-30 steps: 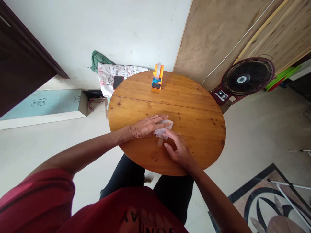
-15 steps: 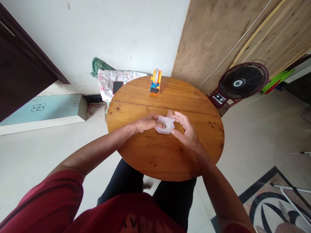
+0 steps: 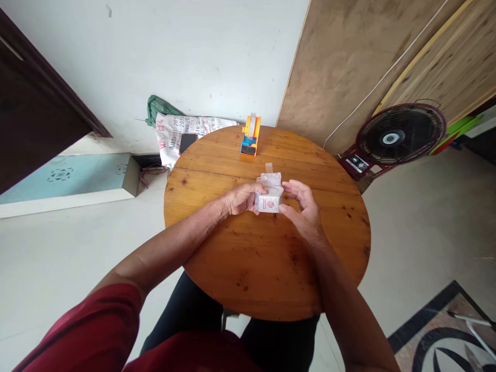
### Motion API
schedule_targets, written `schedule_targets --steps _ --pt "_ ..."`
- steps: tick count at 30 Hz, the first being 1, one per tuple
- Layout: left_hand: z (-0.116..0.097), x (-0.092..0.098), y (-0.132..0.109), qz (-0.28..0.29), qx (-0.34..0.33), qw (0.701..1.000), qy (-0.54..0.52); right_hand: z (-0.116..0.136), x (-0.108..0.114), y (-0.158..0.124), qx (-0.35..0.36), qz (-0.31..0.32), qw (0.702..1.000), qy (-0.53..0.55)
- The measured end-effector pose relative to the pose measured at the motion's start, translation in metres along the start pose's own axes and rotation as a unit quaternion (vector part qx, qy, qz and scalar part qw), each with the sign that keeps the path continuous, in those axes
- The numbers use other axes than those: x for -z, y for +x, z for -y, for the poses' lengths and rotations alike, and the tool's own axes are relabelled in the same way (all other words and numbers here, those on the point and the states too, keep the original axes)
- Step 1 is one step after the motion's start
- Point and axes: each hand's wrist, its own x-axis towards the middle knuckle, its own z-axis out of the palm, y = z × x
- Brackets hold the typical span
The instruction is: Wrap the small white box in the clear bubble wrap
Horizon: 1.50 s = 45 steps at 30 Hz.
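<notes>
A small white box with red print (image 3: 268, 204) lies inside bubble wrap (image 3: 270, 179), whose flap stands raised on the far side. A strip of clear tape (image 3: 268, 167) sticks out from the flap's far edge. Gripping the wrapped box at its left side is my left hand (image 3: 244, 198), its thumb over the top and its fingers partly hidden beneath. My right hand (image 3: 304, 206) is beside the right edge, thumb and fingers spread apart. Its thumb tip appears to touch the box's near right corner, and its fingertips are close to the wrap.
The round wooden table (image 3: 248, 274) carries an orange and blue tape dispenser (image 3: 250, 135) at its far edge. A dark phone (image 3: 188, 143) rests on a printed white sack (image 3: 166, 137) at the far left. A floor fan (image 3: 393, 138) stands beyond the table's right side.
The wrapped box has tilted so its printed face shows, and the wrap's flap stands higher. My right hand has shifted slightly right. The camera view has moved a little.
</notes>
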Motion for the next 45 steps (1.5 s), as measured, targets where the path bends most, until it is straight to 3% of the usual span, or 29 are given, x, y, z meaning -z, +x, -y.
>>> schedule_targets --steps 7,15,23,28,38,45 --pt "0.000 -0.004 -0.003 0.005 -0.012 1.000 0.022 0.007 -0.006 0.000 0.020 0.014 0.998 -0.064" --pt "0.002 -0.003 -0.005 0.010 -0.032 0.997 0.072 0.014 -0.005 -0.002 0.028 0.072 0.994 -0.077" --pt "0.003 -0.004 -0.006 0.032 -0.017 0.998 0.051 0.016 -0.005 -0.001 -0.001 0.085 0.994 -0.076" --pt "0.011 0.000 0.000 0.040 -0.044 0.996 0.070 0.016 -0.005 -0.002 -0.012 0.100 0.991 -0.084" --pt "0.006 -0.005 -0.004 -0.041 -0.041 0.992 0.114 0.015 -0.012 -0.005 0.036 0.061 0.993 -0.089" --pt "0.008 -0.002 -0.003 -0.052 -0.058 0.984 0.161 0.015 -0.016 -0.006 0.009 0.016 0.997 -0.075"
